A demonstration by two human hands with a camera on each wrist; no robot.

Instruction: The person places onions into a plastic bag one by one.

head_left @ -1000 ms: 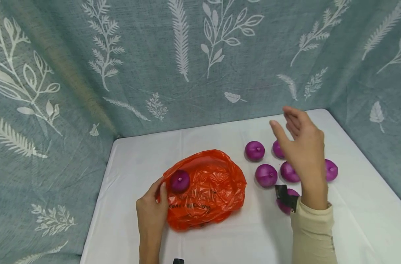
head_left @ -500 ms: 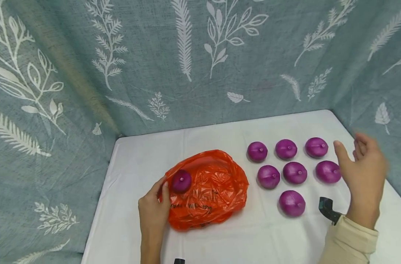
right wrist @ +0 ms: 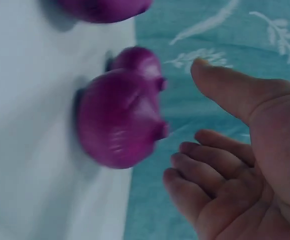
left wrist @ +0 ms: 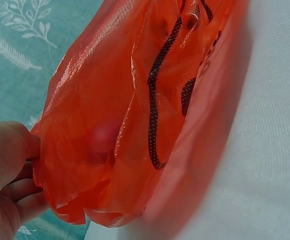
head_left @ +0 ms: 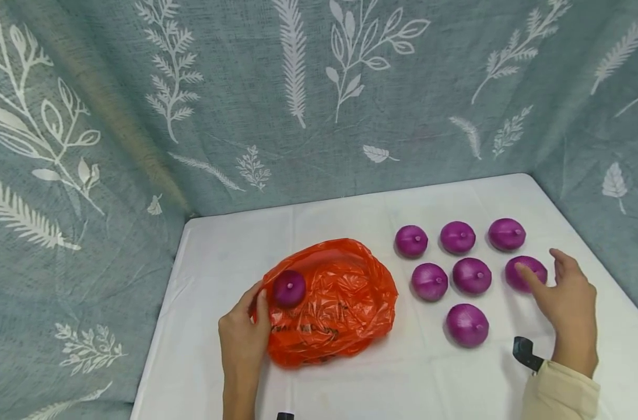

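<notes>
White tablecloth [head_left: 350,216] covers table; teal leaf-print curtain [head_left: 245,99] hangs on three sides. Seven purple onions lie right of orange plastic bag [head_left: 335,303]; eighth onion [head_left: 289,288] sits at bag's mouth

Versus half second ago: right hand [head_left: 565,303] lower and further left, thumb now over right-hand onion of middle row [head_left: 529,271]; left hand, bag, onions unmoved

Right hand spread, fingers relaxed and apart, holding nothing, just beside that onion; contact unclear. Left hand [head_left: 242,341] grips bag edge, fingers curled round plastic
</notes>
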